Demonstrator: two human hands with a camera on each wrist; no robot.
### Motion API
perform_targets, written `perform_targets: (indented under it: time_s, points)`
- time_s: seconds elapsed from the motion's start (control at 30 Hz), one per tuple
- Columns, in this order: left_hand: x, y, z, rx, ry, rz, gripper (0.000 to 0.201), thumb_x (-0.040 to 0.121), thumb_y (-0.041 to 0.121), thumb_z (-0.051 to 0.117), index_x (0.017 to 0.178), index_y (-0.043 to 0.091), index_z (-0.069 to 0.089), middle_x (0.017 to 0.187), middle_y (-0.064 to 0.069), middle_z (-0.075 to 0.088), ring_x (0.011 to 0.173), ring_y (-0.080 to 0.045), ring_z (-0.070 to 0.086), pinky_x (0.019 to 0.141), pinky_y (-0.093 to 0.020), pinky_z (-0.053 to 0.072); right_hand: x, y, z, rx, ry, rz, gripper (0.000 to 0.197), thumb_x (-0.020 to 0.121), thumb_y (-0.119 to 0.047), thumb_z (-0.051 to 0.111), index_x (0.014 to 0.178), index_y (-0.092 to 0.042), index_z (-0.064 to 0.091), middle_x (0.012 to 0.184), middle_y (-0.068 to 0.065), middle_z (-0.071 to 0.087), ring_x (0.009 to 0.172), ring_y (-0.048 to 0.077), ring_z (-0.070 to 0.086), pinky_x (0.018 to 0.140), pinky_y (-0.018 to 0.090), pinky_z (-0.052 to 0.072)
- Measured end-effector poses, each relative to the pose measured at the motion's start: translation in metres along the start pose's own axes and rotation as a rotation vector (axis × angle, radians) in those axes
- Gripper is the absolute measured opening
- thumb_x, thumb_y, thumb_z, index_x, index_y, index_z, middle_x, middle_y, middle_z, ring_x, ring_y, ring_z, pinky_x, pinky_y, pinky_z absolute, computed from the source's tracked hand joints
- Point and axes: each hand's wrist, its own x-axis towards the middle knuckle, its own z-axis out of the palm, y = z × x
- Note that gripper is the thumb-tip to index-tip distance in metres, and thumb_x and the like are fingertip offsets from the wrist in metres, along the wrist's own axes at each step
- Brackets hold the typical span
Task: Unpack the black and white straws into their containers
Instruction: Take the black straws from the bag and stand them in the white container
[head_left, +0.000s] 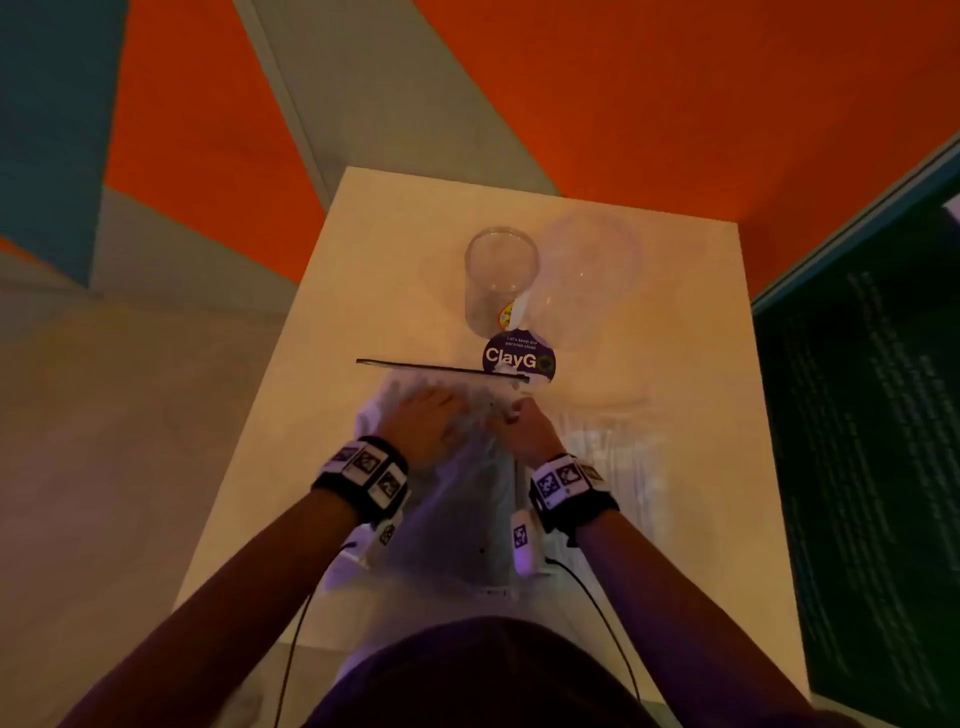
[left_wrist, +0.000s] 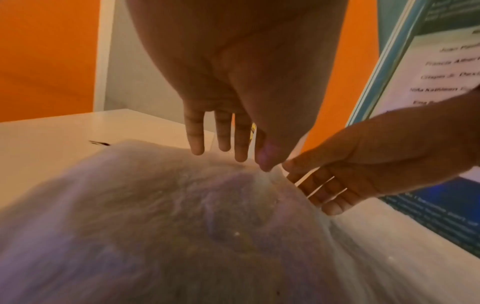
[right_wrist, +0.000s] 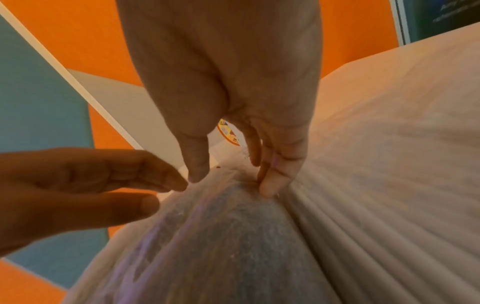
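Nearest the body, both forearms reaching out over pale table (head_left: 270, 467), black wristbands with white tags on each wrist. Under the hands, clear plastic bag (head_left: 457, 519) lying lengthwise on the tabletop, contents dark grey and blurred through the film, likely the black straws. Left hand (head_left: 426, 415) laid on top of the bag, fingers (left_wrist: 194, 133) straight and spread, tips touching the plastic, gripping nothing. Right hand (head_left: 524, 426) just beside it at the bag's far end, thumb and fingertips (right_wrist: 270, 185) pinching a fold of the film. Right of the bag, second clear pack of white straws (head_left: 613, 467) flat on the table, touching the first along its side. Just beyond the hands, single black straw (head_left: 441, 368) lying crosswise. Behind that, round purple ClayGo sign (head_left: 517, 356) standing upright. Farther back, clear cylindrical container (head_left: 501, 275) upright; faint second clear container (head_left: 592, 270) right of it, hard to make out. Past the table edge, orange, grey and teal floor (head_left: 675, 104).
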Motion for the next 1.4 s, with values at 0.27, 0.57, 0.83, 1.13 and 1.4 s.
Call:
perform_targets:
  time_s: [0.27,0.57,0.83,1.13,1.4]
  points:
    - [0.013,-0.007,0.005,-0.088,-0.024,-0.053,0.048,0.09,0.024,0.054,0.136,0.022,0.043,0.139,-0.003,0.041,0.129,-0.025,0.038,0.111,-0.045,0.027,0.017,-0.009,0.002,-0.05,0.011,0.014,0.046,0.078,-0.033,0.076,0.108,-0.001,0.066,0.104,0.015,0.068,0.099,0.027,0.064,0.07,0.025,0.042]
    - [0.012,-0.013,-0.08,-0.22,0.418,-0.059,0.041,0.096,0.033,0.05,0.133,0.014,0.05,0.141,-0.01,0.046,0.135,-0.028,0.037,0.107,-0.042,0.029,-0.02,-0.062,-0.013,0.442,-0.036,-0.274,0.018,0.08,0.002,0.068,0.095,0.005,0.059,0.09,0.021,0.062,0.083,0.022,0.055,0.081,0.042,0.047]
    - [-0.033,0.013,-0.18,-0.337,0.381,0.007,0.027,0.096,0.039,0.051,0.106,0.018,0.064,0.099,-0.003,0.069,0.086,-0.021,0.062,0.077,-0.035,0.049,-0.087,-0.099,-0.045,0.551,-0.156,-0.707,0.013,0.083,-0.001,0.066,0.087,-0.011,0.059,0.085,0.004,0.062,0.083,0.011,0.057,0.076,0.029,0.048]
    - [-0.078,0.049,-0.145,-0.322,0.405,0.167,0.009,0.093,0.016,0.056,0.097,0.009,0.06,0.094,-0.008,0.058,0.085,-0.027,0.056,0.075,-0.044,0.046,-0.119,-0.053,-0.055,0.83,0.008,-0.589,0.02,0.084,0.013,0.059,0.1,0.002,0.055,0.092,0.022,0.064,0.079,0.026,0.063,0.08,0.041,0.05]
    - [-0.099,0.084,-0.13,-0.378,0.467,0.199,0.016,0.095,0.032,0.054,0.1,0.017,0.058,0.091,0.009,0.056,0.078,-0.012,0.054,0.067,-0.036,0.048,-0.144,-0.04,-0.054,0.711,-0.04,-0.693,0.008,0.09,0.003,0.058,0.094,-0.001,0.063,0.086,0.017,0.067,0.08,0.022,0.065,0.079,0.035,0.055]
